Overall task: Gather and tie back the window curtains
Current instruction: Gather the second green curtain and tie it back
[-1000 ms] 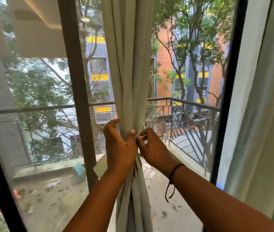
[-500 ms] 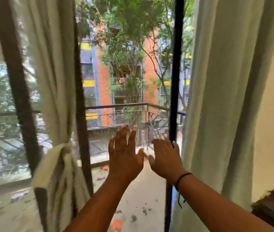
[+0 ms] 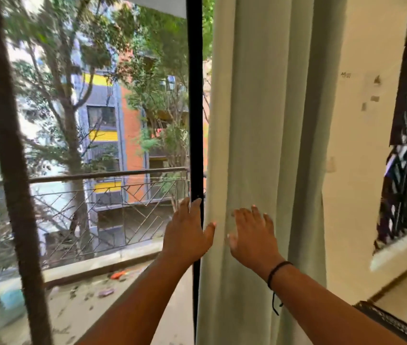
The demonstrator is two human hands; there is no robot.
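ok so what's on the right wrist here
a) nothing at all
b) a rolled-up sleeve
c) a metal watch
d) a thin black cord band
d: a thin black cord band circles the wrist just behind the right hand, with a loose end dangling below; the forearm is otherwise bare, with no watch or sleeve in sight.

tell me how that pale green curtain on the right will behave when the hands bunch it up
The curtain hangs in long soft folds, so it will likely be floppy and compress easily. It runs tall, so slack probably spills below the grip. Both the left hand and right hand are open, nothing gathered yet.
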